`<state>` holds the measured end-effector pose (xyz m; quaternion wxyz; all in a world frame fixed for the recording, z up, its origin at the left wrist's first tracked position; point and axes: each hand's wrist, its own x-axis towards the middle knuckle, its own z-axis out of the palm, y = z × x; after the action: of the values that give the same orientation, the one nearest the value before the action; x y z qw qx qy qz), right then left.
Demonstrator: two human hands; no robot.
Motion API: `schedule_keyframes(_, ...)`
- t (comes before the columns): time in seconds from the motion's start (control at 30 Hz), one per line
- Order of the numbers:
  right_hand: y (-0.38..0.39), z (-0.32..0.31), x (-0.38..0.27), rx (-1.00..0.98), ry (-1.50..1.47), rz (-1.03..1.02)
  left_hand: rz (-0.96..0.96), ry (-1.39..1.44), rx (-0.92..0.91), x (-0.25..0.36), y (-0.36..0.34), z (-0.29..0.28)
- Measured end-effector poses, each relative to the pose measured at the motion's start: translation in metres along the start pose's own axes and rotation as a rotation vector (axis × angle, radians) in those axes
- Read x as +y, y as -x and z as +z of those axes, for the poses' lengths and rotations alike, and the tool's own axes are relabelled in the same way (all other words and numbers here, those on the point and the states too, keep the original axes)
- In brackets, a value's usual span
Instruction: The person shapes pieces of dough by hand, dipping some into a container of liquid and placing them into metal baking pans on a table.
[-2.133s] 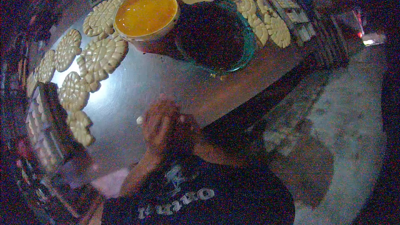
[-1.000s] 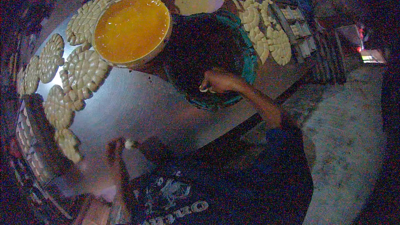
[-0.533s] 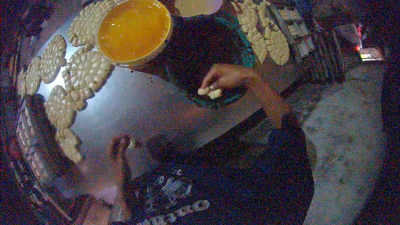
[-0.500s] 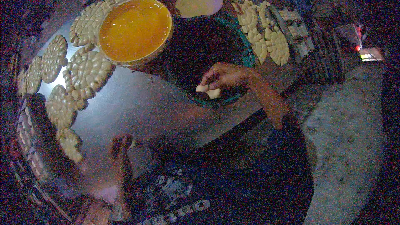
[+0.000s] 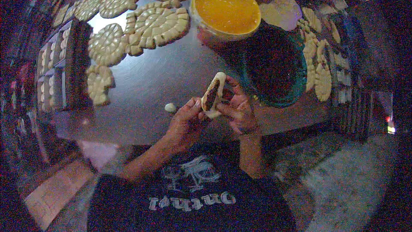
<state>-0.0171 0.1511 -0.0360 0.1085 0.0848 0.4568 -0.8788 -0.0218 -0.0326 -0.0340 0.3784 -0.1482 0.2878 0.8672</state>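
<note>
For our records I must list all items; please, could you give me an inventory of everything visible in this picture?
Tabletop: one, metallic grey, centre
Filled dough piece: one, cream with dark filling, held above tabletop
Small dough lump: one, white, on tabletop, left of held piece
Dough clusters: at least six, cream, left and far side; more at right
Bowl: one, pale rim, orange-yellow contents, far side
Basin: one, teal, dark inside, right of centre
Trays: count unclear, dark with pale pieces, left
Floor: one, grey, lower right
Shirt: one, dark, lower edge
Left grip: one, bare, at held piece's lower left
Right grip: one, bare, at its right
</note>
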Motion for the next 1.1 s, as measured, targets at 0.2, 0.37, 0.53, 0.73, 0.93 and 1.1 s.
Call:
schedule_keyframes(0.2, -0.004, 0.030, 0.050, 0.187, -0.282, -0.081, 0.076, -0.011, 0.078, 0.023, 0.014, -0.027)
schedule_keyframes(0.37, -0.008, 0.022, 0.093, 0.133, -0.501, -0.051, 0.300, -0.122, 0.144, 0.041, 0.023, -0.044)
schedule_keyframes(0.53, 0.007, 0.119, 0.060, 0.092, 1.347, -0.650, 0.368, -0.275, 0.078, 0.080, 0.058, -0.056)
schedule_keyframes(0.73, 0.005, 0.158, 0.056, -0.107, 1.540, -0.694, 0.328, -0.686, 0.159, 0.126, 0.103, -0.072)
schedule_keyframes(0.93, -0.019, 0.192, 0.042, -0.212, 1.371, -0.393, 0.268, -0.792, -0.155, 0.153, 0.123, -0.107)
schedule_keyframes(1.1, -0.009, 0.191, 0.061, -0.167, 1.537, -0.772, 0.021, -0.368, -0.143, 0.158, 0.107, -0.137)
